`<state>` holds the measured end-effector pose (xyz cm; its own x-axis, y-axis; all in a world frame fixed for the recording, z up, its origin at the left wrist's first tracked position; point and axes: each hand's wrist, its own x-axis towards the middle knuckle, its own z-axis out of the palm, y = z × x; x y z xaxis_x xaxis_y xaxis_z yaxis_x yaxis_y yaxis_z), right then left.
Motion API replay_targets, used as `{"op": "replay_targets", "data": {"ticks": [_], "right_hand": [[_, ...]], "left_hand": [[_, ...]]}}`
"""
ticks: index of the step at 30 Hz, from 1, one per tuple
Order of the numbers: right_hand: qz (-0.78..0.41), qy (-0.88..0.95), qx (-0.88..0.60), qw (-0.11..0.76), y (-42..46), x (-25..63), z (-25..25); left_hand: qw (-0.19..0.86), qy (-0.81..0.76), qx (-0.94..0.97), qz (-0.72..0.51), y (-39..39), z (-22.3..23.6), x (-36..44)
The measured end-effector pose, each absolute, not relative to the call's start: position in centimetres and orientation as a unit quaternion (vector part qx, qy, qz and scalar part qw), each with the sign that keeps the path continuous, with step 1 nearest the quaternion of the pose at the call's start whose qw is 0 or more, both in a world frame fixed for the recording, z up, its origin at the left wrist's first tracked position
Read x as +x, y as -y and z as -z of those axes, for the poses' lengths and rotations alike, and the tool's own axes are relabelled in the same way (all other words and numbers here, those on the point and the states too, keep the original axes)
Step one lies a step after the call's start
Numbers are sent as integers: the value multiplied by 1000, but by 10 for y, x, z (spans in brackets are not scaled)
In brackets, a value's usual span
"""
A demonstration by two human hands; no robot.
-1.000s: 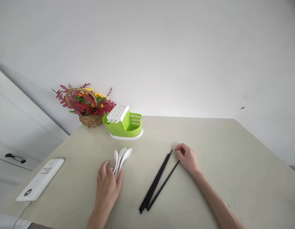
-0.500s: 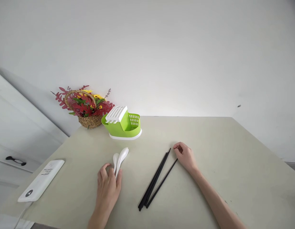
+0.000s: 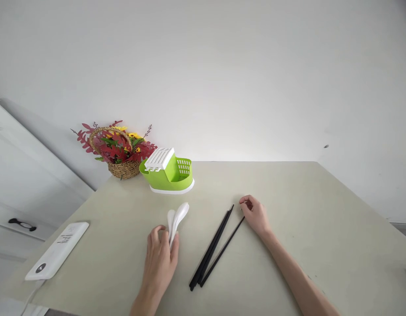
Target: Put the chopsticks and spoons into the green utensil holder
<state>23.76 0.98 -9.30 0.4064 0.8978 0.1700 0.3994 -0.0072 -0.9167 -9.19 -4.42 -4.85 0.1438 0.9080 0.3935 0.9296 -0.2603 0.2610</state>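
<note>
White spoons are held in the lower centre of the frame, bowls pointing toward the top; their handles are pinched between the thumb and fingers of the left hand. To the right of them, black chopsticks are laid slantwise on the pale table, several bunched together and one angled slightly apart from the bunch at its upper end. The upper tip of that single chopstick is met by the right hand, right of centre, whose thumb and fingers are curled closely together; whether the tip is gripped cannot be told. Above the spoons, left of centre, a green cutlery caddy is fitted with a white slotted top and a white base. Just behind its left end, a woven basket is filled with red leaves and yellow flowers. At the lower left, a white rectangular device with a cable is placed near the table's edge. A white cabinet with a black handle is seen at the far left.
</note>
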Motion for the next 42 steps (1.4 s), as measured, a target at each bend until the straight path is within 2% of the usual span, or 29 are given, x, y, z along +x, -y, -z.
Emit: {"op": "replay_targets", "data": {"ticks": [7,12,23,33,42], "right_hand": [[-226,291,-693,619,-6,253,88],[-214,253,-687,647,-7,264,91],[-209,257,-675,659,-11,266,95],[-217,271,-676,650,-11,265,95],[-225,278,-687,633,-8,262,90]], "left_hand": [[-38,526,-810,258,67,34,-28],[-49,486,-836,249,81,37,6],[-45,447,-862,234,99,58,38],[-57,429,-872,229,95,59,38],[-10,441,-868,229,91,69,39]]}}
